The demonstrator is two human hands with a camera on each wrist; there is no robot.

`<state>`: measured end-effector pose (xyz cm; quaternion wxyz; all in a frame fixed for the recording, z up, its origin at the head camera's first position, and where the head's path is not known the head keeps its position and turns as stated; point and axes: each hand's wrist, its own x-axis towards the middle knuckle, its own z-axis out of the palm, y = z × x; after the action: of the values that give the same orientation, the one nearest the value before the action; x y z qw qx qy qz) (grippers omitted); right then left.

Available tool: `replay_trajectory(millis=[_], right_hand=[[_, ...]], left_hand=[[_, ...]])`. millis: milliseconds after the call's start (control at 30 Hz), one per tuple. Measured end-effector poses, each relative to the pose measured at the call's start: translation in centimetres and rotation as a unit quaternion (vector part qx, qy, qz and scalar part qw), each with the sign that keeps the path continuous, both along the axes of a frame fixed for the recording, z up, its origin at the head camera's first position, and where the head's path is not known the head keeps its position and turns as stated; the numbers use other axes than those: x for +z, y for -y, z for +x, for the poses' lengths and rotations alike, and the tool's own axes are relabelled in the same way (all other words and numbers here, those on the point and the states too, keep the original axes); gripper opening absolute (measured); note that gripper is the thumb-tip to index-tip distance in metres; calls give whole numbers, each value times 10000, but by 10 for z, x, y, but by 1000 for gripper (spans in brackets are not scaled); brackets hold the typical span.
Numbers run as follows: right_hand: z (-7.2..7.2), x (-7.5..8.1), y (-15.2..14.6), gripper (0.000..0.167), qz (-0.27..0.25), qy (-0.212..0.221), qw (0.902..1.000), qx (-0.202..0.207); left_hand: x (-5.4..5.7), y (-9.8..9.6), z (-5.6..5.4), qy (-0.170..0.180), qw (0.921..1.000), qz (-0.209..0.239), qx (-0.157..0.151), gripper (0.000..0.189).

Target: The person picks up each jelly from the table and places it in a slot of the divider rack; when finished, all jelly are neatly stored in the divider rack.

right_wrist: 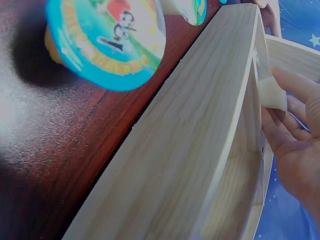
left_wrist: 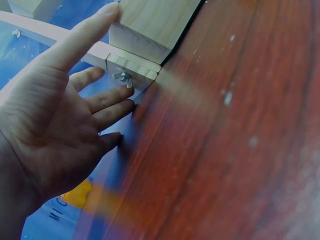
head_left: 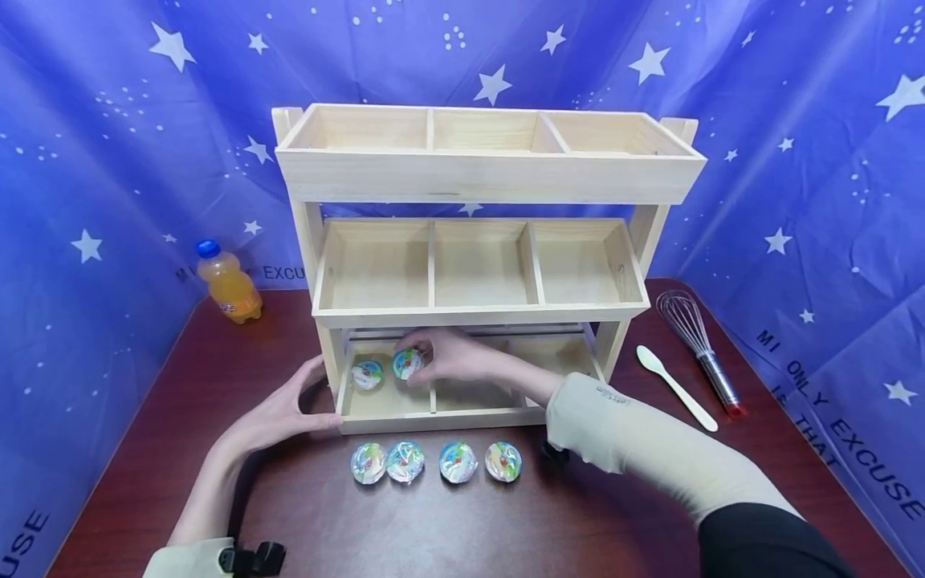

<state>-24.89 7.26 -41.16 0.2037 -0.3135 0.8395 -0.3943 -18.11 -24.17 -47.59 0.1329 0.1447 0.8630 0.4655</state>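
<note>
My right hand (head_left: pixel 458 355) reaches into the lower left compartment of a three-tier wooden rack (head_left: pixel 491 178) and grips a jelly cup (head_left: pixel 407 364) with a printed lid. In the right wrist view the pale side of this held cup (right_wrist: pixel 273 94) shows between thumb and fingers. Another jelly cup (head_left: pixel 367 374) lies beside it in the same compartment. My left hand (head_left: pixel 278 411) is at the rack's lower left corner, thumb touching the tray edge. In the left wrist view its fingers (left_wrist: pixel 112 114) extend loosely near a wing nut (left_wrist: pixel 123 76).
Several jelly cups (head_left: pixel 458 462) stand in a row on the dark red table (head_left: pixel 405 534) before the rack. An orange drink bottle (head_left: pixel 230 285) stands at left. To the right lie a pale spoon (head_left: pixel 675 387) and a whisk (head_left: pixel 697 345). A blue starry curtain (head_left: pixel 144 160) surrounds the table.
</note>
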Motion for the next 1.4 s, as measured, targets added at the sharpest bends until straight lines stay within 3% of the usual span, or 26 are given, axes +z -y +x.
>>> replay_trajectory(millis=[500, 733, 867, 1100, 1400], right_hand=[[-5, 1, 10, 52, 927, -797, 9918, 383], [-9, 0, 16, 50, 1117, -932, 9875, 598], [-10, -1, 18, 50, 1338, -1294, 9798, 728], [-7, -4, 18, 51, 1748, -2125, 9556, 1053], [-5, -3, 15, 54, 1846, -2092, 9521, 1250]], left_hand=[[-1, 0, 0, -118, 9999, 49, -109, 105], [0, 1, 0, -172, 9998, -12, -126, 103], [1, 0, 1, -191, 9997, -34, -148, 103], [3, 1, 2, -135, 9999, -25, -91, 105], [4, 0, 2, -142, 9998, 25, -129, 104]])
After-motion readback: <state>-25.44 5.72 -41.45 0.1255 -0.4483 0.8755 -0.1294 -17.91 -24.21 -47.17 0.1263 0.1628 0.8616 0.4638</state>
